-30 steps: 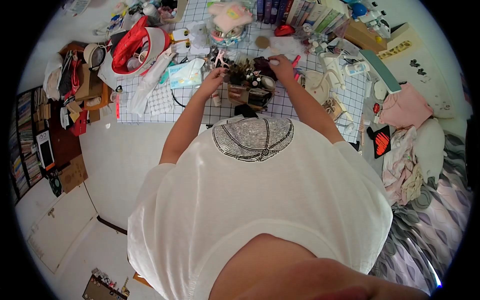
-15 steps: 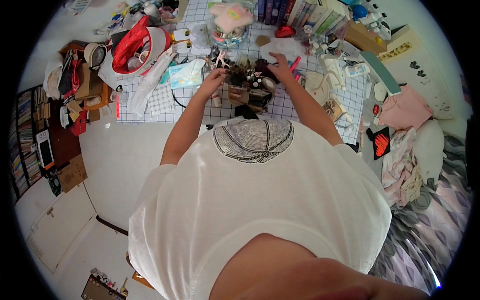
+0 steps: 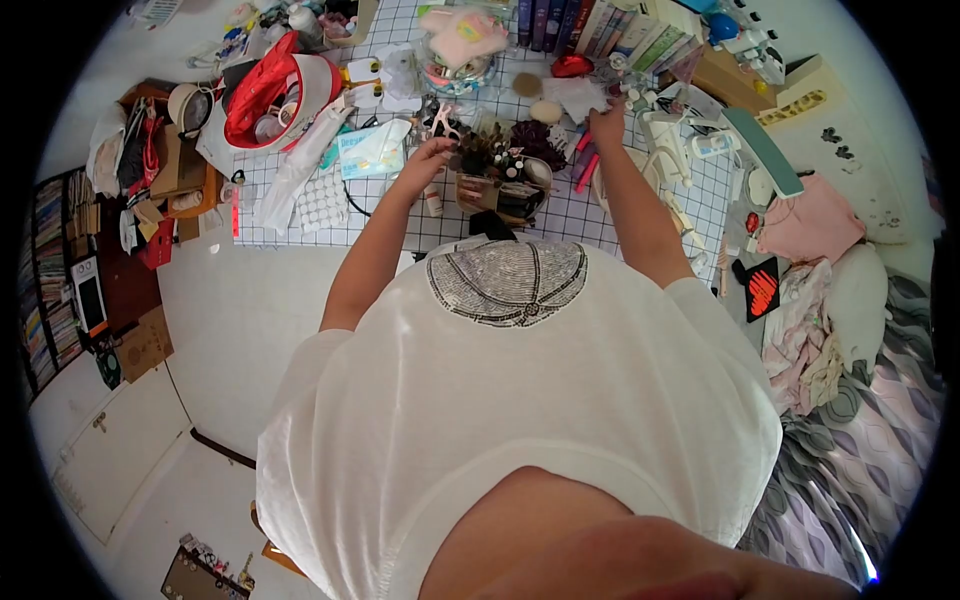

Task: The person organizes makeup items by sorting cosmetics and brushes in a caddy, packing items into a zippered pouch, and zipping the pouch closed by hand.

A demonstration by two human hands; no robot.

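Observation:
My left hand [image 3: 430, 158] is at the left side of an organizer box [image 3: 503, 197] packed with brushes and small cosmetics; its fingers are closed at the dark brush heads [image 3: 482, 150], and what they hold is too small to make out. Farther right, my right hand [image 3: 607, 122] reaches over the right end of a crumpled clear plastic bag [image 3: 576, 97], above pink sticks [image 3: 587, 168]. Whether its fingertips grip anything is unclear. A dark scrunchie [image 3: 540, 143] lies behind the box, with a pale oval pad [image 3: 546, 111] and a round tan pad [image 3: 527, 85] beyond.
A tissue pack [image 3: 372, 150] and a small white bottle [image 3: 433, 201] lie left of the box. Farther left stands a white and red container [image 3: 325, 85]. Books [image 3: 610, 30] line the back. A white stand [image 3: 665, 140] and green-topped lamp [image 3: 762, 150] are at right.
My right hand has moved from the dark scrunchie toward the right, past the plastic bag. The pale oval pad and scrunchie have come into view. My left hand has barely moved.

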